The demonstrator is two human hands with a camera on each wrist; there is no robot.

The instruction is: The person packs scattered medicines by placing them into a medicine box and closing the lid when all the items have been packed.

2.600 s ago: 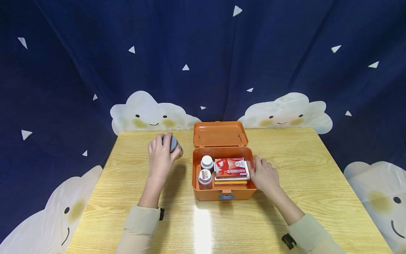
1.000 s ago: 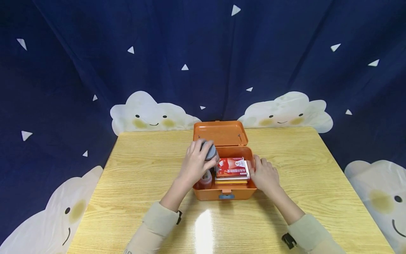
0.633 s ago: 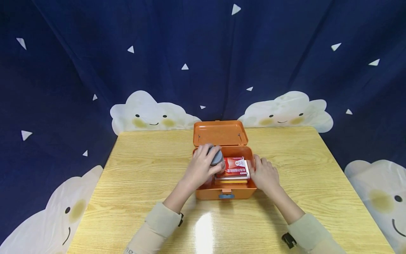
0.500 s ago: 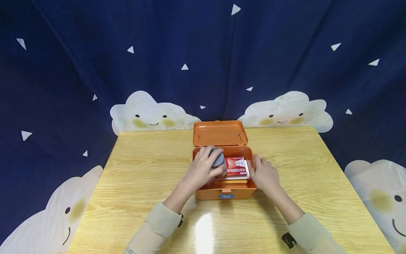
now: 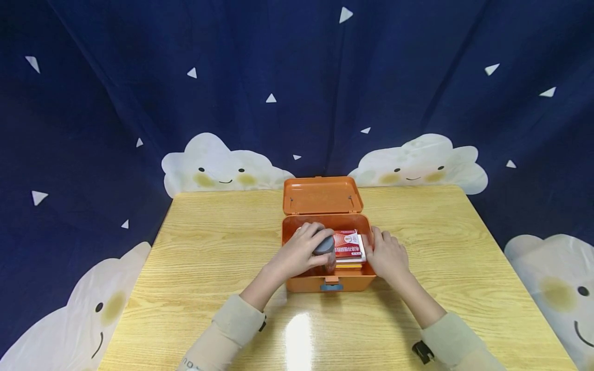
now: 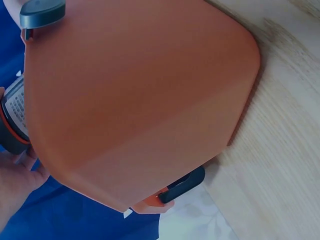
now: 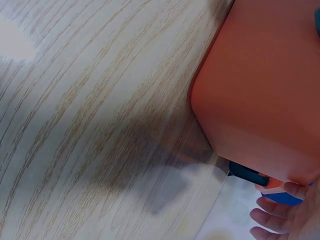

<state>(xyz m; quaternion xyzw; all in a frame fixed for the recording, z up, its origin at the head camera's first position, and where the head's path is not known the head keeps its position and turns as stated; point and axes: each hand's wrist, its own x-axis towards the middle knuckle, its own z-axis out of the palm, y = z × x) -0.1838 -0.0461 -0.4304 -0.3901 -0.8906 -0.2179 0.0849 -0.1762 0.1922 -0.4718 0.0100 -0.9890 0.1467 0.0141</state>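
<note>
In the head view, an orange medicine box (image 5: 355, 284) stands with its lid (image 5: 322, 196) laid back. My left hand (image 5: 297, 252) reaches into the left part and grips a bottle with a grey cap (image 5: 325, 246). The left wrist view shows that bottle (image 6: 18, 107) with a printed label, above the box's rim, held by the left hand (image 6: 20, 180). My right hand (image 5: 389, 256) holds the box's right wall, thumb over the rim; beside the bottle lies a red medicine carton (image 5: 349, 243) on other cartons. White-capped bottles are mostly hidden behind my left hand.
The box stands on a wooden table (image 5: 441, 247), with a blue latch (image 5: 331, 287) at its front. Behind the table hangs a dark blue curtain (image 5: 315, 77) with clouds and white triangles. A black handle (image 6: 182, 186) shows at the box's side.
My left hand has carried the grey-capped bottle from the left of the box over its rim, then lower and slightly right inside. My right hand has stayed at the right wall.
</note>
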